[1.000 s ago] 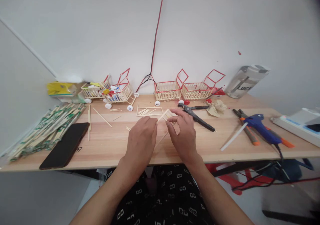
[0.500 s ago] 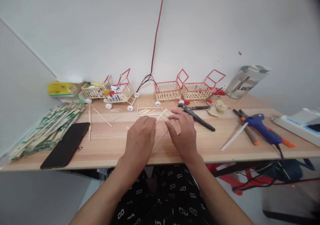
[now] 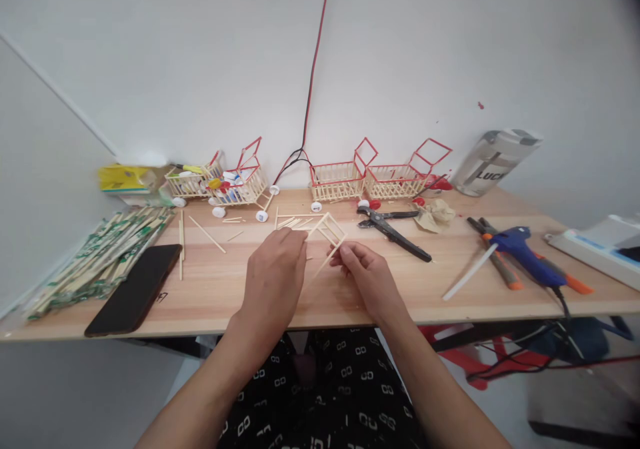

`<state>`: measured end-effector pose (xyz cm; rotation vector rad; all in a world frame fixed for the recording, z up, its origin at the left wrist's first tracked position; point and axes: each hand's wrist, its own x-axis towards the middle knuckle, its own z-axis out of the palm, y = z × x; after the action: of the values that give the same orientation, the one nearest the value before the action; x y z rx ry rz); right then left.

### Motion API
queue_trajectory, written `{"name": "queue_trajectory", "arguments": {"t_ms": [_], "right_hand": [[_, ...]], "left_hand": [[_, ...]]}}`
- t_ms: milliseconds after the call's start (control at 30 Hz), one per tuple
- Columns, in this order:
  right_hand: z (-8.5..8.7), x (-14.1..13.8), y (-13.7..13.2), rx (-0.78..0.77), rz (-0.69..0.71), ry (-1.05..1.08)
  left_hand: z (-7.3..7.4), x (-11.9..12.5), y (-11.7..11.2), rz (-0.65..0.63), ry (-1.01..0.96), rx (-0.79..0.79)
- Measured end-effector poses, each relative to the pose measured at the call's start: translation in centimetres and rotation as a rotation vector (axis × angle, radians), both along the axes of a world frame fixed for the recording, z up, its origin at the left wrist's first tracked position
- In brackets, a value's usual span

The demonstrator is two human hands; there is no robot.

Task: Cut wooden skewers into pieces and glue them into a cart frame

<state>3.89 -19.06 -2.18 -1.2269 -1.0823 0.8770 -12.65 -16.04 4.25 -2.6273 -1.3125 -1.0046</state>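
Observation:
A small frame of thin wooden sticks [image 3: 327, 222] is held up between my hands, tilted over the table. My left hand [image 3: 277, 269] is closed around its left side; the fingertips are hidden behind the back of the hand. At the frame's right corner, my right hand [image 3: 364, 272] pinches a stick between thumb and fingers. Behind the frame, a flat stick rectangle [image 3: 300, 215] lies on the wood with several short stick pieces [image 3: 294, 223] in it, partly covered by the held frame.
Miniature stick carts [image 3: 336, 181] line the wall. Black cutters [image 3: 395, 232], a crumpled paper [image 3: 436, 216], pliers [image 3: 503, 269] and a blue glue gun [image 3: 525, 256] lie to the right. Wrapped chopsticks [image 3: 107, 256] and a phone [image 3: 134, 292] lie left. The table's front edge [image 3: 310, 324] is close.
My right hand has moved down from above the frame, its spread fingers closing into a pinch at the right corner. The frame has turned, showing more of its sticks. My left hand shifted slightly left.

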Motion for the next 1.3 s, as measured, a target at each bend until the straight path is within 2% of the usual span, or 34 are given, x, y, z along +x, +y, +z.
{"name": "queue_trajectory", "arguments": {"t_ms": [233,700,1100,1300], "right_hand": [[0.3,-0.5,0.0,-0.021,-0.005,0.096],[0.2,-1.0,-0.2,-0.001,-0.060,0.093],[-0.7,-0.8,0.0,-0.049,0.031,0.228],[-0.7,-0.7,0.0,-0.049,0.034,0.250]], "left_hand": [[0.0,0.1,-0.2,-0.002,-0.001,-0.013],[-0.2,0.4,-0.6,-0.007,0.028,0.021],[-0.2,0.0,-0.3,-0.005,0.041,0.022],[-0.1,0.3,-0.4,-0.006,0.060,0.013]]}}
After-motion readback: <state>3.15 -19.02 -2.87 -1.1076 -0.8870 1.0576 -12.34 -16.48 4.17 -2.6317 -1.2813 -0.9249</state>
